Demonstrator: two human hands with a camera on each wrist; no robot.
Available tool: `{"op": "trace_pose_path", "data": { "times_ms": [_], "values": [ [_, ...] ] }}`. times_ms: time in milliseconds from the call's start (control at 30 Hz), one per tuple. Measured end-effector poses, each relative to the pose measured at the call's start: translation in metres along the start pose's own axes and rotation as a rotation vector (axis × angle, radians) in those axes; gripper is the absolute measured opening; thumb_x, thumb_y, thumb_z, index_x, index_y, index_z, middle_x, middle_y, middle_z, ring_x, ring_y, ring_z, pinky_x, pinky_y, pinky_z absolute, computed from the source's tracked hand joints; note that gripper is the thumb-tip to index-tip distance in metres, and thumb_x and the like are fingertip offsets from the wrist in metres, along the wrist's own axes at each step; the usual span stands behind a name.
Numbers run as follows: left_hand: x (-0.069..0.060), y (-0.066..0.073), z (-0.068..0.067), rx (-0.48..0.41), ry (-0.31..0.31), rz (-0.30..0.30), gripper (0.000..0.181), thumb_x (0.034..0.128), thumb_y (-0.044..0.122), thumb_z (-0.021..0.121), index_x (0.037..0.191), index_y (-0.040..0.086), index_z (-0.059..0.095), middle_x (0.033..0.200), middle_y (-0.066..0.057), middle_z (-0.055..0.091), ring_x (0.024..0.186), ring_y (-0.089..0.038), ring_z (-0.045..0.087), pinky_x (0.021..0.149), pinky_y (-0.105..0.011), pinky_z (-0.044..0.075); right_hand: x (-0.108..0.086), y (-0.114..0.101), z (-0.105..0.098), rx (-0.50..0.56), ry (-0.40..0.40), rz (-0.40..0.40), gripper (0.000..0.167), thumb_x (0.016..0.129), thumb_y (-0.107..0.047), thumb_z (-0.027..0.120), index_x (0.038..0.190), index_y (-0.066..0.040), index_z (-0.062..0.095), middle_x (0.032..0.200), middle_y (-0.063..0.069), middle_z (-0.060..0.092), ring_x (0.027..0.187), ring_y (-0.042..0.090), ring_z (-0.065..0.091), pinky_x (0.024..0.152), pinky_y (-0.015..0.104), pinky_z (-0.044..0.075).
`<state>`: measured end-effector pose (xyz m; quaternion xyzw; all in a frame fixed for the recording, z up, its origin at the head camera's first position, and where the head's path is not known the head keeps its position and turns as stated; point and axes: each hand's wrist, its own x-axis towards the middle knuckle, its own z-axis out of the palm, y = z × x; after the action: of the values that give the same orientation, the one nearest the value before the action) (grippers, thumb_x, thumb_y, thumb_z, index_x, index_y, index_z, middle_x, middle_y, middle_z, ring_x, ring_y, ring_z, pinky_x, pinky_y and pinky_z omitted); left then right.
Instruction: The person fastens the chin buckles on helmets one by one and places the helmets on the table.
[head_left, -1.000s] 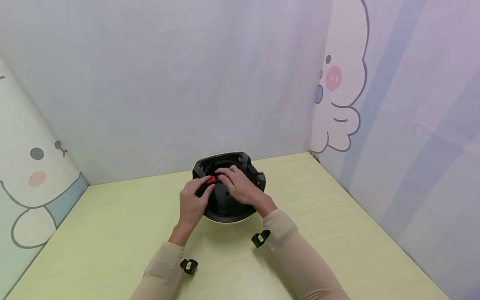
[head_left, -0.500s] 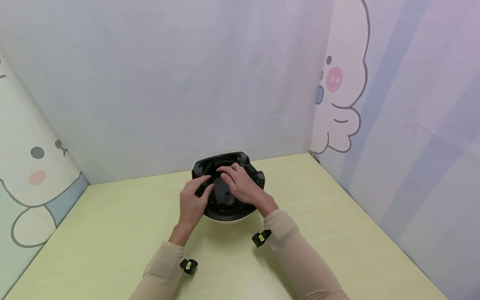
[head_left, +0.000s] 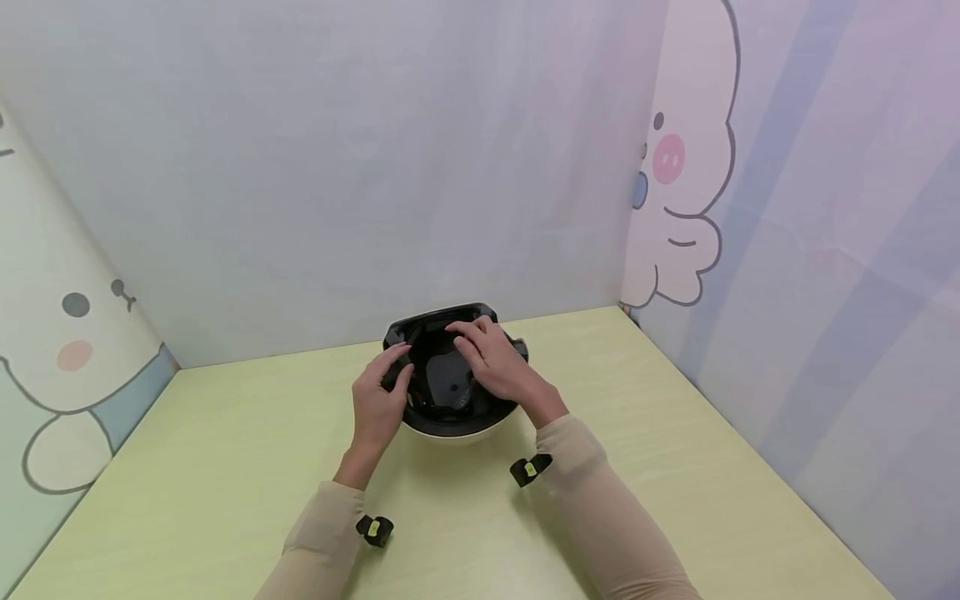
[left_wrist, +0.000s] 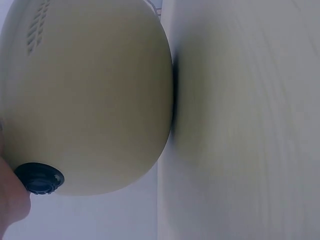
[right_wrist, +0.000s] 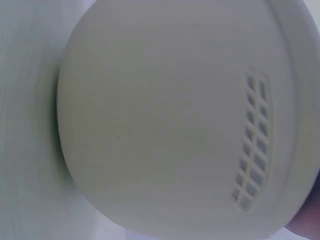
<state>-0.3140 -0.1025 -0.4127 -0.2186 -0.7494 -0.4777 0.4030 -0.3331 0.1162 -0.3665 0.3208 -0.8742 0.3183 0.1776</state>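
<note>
A cream-white helmet [head_left: 450, 437] lies upside down on the table, its black lining [head_left: 450, 375] facing up. My left hand [head_left: 377, 408] is over the left part of its rim, thumb and forefinger apart, and nothing clearly shows between them. Over the right side of the opening my right hand [head_left: 498, 362] has loosely bent fingers, with no held thing visible. In the left wrist view, the smooth outer shell [left_wrist: 100, 100] carries a round black knob [left_wrist: 40, 178] beside part of the left hand. A vent grille [right_wrist: 254, 142] shows on the shell in the right wrist view.
The pale yellow-green table [head_left: 247, 433] reaches back to a grey-white wall [head_left: 337, 167]. Cartoon figures decorate the left and right side walls. Each beige sleeve has a black wrist device, one [head_left: 375, 531] on the left and one [head_left: 530, 470] on the right.
Both hands earlier had their fingers at a red buckle piece above the helmet's opening. That piece is out of sight now; the hands have drawn apart, left hand leftward, right hand rightward.
</note>
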Motion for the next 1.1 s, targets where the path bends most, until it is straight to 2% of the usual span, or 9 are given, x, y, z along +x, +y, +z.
{"op": "trace_pose_path", "data": {
  "times_ms": [133, 267, 400, 533, 600, 733, 867, 967, 1100],
  "values": [
    [0.001, -0.002, -0.001, -0.009, 0.007, -0.006, 0.031, 0.0869, -0.006, 0.073, 0.118, -0.001, 0.071, 0.123, -0.016, 0.067, 0.120, -0.033, 0.060, 0.104, -0.042, 0.043, -0.001, 0.006, -0.009, -0.028, 0.054, 0.008, 0.037, 0.109, -0.027, 0.042, 0.139, -0.011, 0.056, 0.123, 0.013, 0.051, 0.113, 0.031, 0.047, 0.093, 0.048, 0.043],
    [0.002, -0.002, -0.003, -0.009, 0.008, -0.012, 0.032, 0.0868, -0.006, 0.073, 0.119, -0.001, 0.071, 0.125, -0.016, 0.067, 0.121, -0.033, 0.060, 0.104, -0.042, 0.042, -0.003, 0.014, -0.017, -0.087, 0.072, 0.031, 0.037, 0.108, -0.028, 0.044, 0.138, -0.011, 0.057, 0.136, 0.017, 0.049, 0.127, 0.038, 0.044, 0.104, 0.054, 0.038],
    [0.003, -0.002, -0.004, -0.010, 0.008, -0.015, 0.032, 0.0869, -0.007, 0.073, 0.118, -0.002, 0.070, 0.126, -0.017, 0.066, 0.122, -0.034, 0.059, 0.105, -0.040, 0.042, -0.006, 0.021, -0.022, -0.117, 0.044, 0.067, 0.036, 0.108, -0.027, 0.044, 0.137, -0.010, 0.057, 0.142, 0.018, 0.046, 0.131, 0.039, 0.042, 0.107, 0.055, 0.035],
    [0.003, -0.002, -0.004, -0.006, 0.024, -0.025, 0.032, 0.0865, -0.008, 0.073, 0.118, -0.004, 0.070, 0.127, -0.018, 0.065, 0.123, -0.034, 0.058, 0.106, -0.032, 0.041, -0.007, 0.025, -0.025, -0.092, 0.015, 0.086, 0.035, 0.108, -0.025, 0.044, 0.136, -0.008, 0.057, 0.142, 0.018, 0.044, 0.130, 0.039, 0.041, 0.108, 0.054, 0.034],
    [0.003, -0.002, -0.005, -0.010, 0.034, -0.042, 0.033, 0.0867, -0.007, 0.072, 0.119, -0.004, 0.069, 0.127, -0.018, 0.065, 0.123, -0.034, 0.058, 0.106, -0.031, 0.041, -0.007, 0.028, -0.025, -0.078, 0.001, 0.090, 0.035, 0.108, -0.024, 0.044, 0.136, -0.007, 0.057, 0.142, 0.018, 0.043, 0.130, 0.038, 0.041, 0.108, 0.054, 0.033],
    [0.002, -0.004, -0.006, -0.059, 0.037, -0.144, 0.034, 0.0897, -0.004, 0.069, 0.124, -0.003, 0.067, 0.132, -0.018, 0.063, 0.127, -0.033, 0.054, 0.105, -0.048, 0.042, -0.009, 0.034, -0.025, -0.038, -0.027, 0.100, 0.035, 0.108, -0.023, 0.046, 0.137, -0.006, 0.055, 0.144, 0.019, 0.040, 0.130, 0.037, 0.043, 0.108, 0.052, 0.036],
    [0.002, -0.004, -0.011, -0.127, -0.006, -0.317, 0.040, 0.0938, 0.003, 0.067, 0.133, 0.000, 0.061, 0.142, -0.018, 0.054, 0.133, -0.034, 0.048, 0.104, -0.061, 0.038, -0.012, 0.037, -0.026, 0.013, -0.051, 0.110, 0.037, 0.107, -0.022, 0.048, 0.139, -0.005, 0.053, 0.147, 0.018, 0.036, 0.131, 0.036, 0.043, 0.107, 0.052, 0.037],
    [0.002, -0.006, -0.014, -0.161, -0.056, -0.423, 0.046, 0.0959, 0.008, 0.066, 0.140, 0.001, 0.055, 0.149, -0.018, 0.047, 0.137, -0.036, 0.044, 0.109, -0.059, 0.033, -0.014, 0.039, -0.028, 0.036, -0.063, 0.118, 0.038, 0.106, -0.022, 0.051, 0.140, -0.005, 0.051, 0.148, 0.017, 0.034, 0.133, 0.035, 0.043, 0.107, 0.052, 0.037],
    [0.003, -0.009, -0.016, -0.194, -0.116, -0.497, 0.052, 0.0973, 0.010, 0.065, 0.146, 0.001, 0.048, 0.153, -0.017, 0.041, 0.143, -0.034, 0.035, 0.117, -0.049, 0.025, -0.015, 0.040, -0.029, 0.060, -0.074, 0.129, 0.041, 0.104, -0.021, 0.056, 0.141, -0.004, 0.050, 0.150, 0.018, 0.033, 0.137, 0.035, 0.039, 0.108, 0.053, 0.036]
  ]
}}
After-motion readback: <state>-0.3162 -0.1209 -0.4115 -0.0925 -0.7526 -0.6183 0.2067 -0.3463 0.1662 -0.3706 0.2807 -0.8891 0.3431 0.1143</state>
